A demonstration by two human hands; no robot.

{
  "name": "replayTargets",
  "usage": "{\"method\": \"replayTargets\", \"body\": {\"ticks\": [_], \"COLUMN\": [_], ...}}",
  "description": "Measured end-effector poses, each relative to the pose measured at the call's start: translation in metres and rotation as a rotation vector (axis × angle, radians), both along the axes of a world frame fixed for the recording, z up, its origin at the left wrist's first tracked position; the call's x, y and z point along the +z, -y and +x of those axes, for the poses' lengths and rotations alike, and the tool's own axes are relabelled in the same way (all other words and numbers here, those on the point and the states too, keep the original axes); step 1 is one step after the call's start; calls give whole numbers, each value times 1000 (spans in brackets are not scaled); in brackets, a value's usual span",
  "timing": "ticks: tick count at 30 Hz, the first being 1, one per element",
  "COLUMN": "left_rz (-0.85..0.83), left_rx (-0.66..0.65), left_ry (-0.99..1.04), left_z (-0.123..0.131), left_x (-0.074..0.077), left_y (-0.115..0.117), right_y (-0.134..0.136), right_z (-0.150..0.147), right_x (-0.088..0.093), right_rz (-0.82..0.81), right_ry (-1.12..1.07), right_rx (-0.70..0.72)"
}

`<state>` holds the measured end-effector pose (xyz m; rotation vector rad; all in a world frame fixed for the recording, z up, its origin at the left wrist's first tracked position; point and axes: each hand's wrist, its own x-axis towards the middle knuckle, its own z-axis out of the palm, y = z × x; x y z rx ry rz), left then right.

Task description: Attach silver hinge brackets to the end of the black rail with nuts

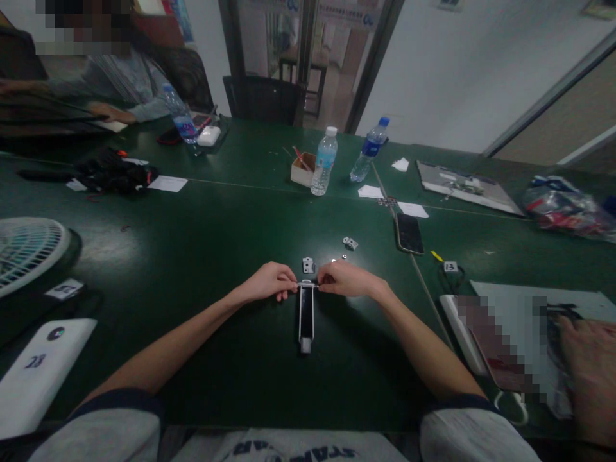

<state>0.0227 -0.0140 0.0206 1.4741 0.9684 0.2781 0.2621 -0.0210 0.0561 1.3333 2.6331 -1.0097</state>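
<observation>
A long, narrow black piece with a pale metal frame (306, 314) lies on the green table, its grey block end toward me. Across its far end runs a thin metal rod (308, 285). My left hand (272, 281) pinches the rod's left end between thumb and fingers. At the right end, the curled fingers of my right hand (349, 278) close on the same rod. Just beyond the rod sits a small silver bracket (308, 265) with holes. A second small metal bracket (350, 243) lies farther off to the right, with small rings near my right hand.
A phone (409, 233), a water bottle (324, 162) and a small open box (301, 172) stand or lie beyond my hands. On the left are a white fan (31, 253) and a white power bank (41, 375). Another person's hand (590, 366) is at the right.
</observation>
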Motion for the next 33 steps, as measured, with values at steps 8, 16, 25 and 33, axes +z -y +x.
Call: {"method": "replayTargets", "body": {"ticks": [8,16,25,33], "left_rz": [11,104,120,169], "left_rx": [-37,-76,-75,-54], "left_ry": [-6,-27,-19,-64], "left_z": [0,-2,-2,4], "left_x": [-3,-2,-4,4], "left_y": [-1,-1,-1,4], "right_y": [5,1,4,-1], "right_z": [8,12,7,-2], "right_x": [-11,-18,-3,5], "right_rz": [168,24,64,-27], "right_ry": [-127,-164,-126,53], "right_rx": [-118,-166,-109,22]}}
